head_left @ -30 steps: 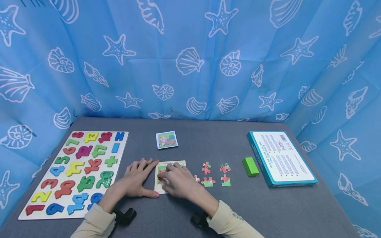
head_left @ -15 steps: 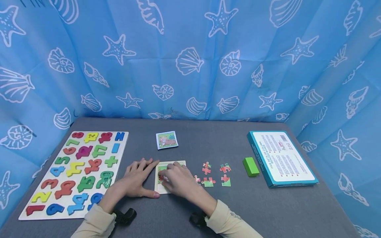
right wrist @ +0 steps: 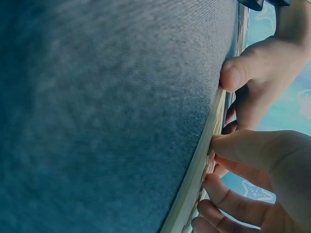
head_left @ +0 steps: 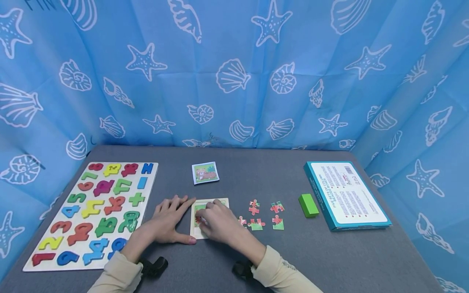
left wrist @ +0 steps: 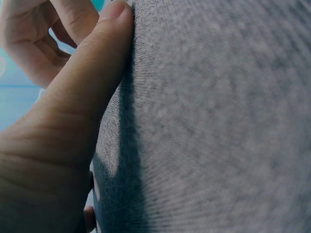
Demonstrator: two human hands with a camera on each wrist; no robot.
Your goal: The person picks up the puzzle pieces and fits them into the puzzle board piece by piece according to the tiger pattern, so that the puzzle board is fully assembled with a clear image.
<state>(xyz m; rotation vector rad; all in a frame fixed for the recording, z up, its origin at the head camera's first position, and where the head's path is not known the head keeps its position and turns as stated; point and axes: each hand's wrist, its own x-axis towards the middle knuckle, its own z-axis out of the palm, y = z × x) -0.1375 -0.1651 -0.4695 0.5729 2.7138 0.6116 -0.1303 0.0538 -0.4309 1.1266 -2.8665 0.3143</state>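
A small wooden puzzle tray (head_left: 225,201) lies in front of me, with picture pieces showing in its recess. My left hand (head_left: 166,219) rests on the table at the tray's left, fingers spread, thumb at its lower left corner. Over the tray bends my right hand (head_left: 221,221), fingers curled down. In the right wrist view its thumb and forefinger pinch a puzzle piece low in the tray (right wrist: 187,196); the piece is mostly hidden. Several loose jigsaw pieces (head_left: 256,224) lie to the right of the tray.
Behind the tray lies a picture card (head_left: 205,172). A number board (head_left: 86,228) takes up the left side of the table. To the right are a green block (head_left: 308,205) and a teal-edged box (head_left: 351,195). A blue seashell curtain (head_left: 234,106) hangs behind the table.
My right hand shifts slightly within the tray, its fingertips edging right from the left side of the recess. The left hand and the loose pieces stay where they were.
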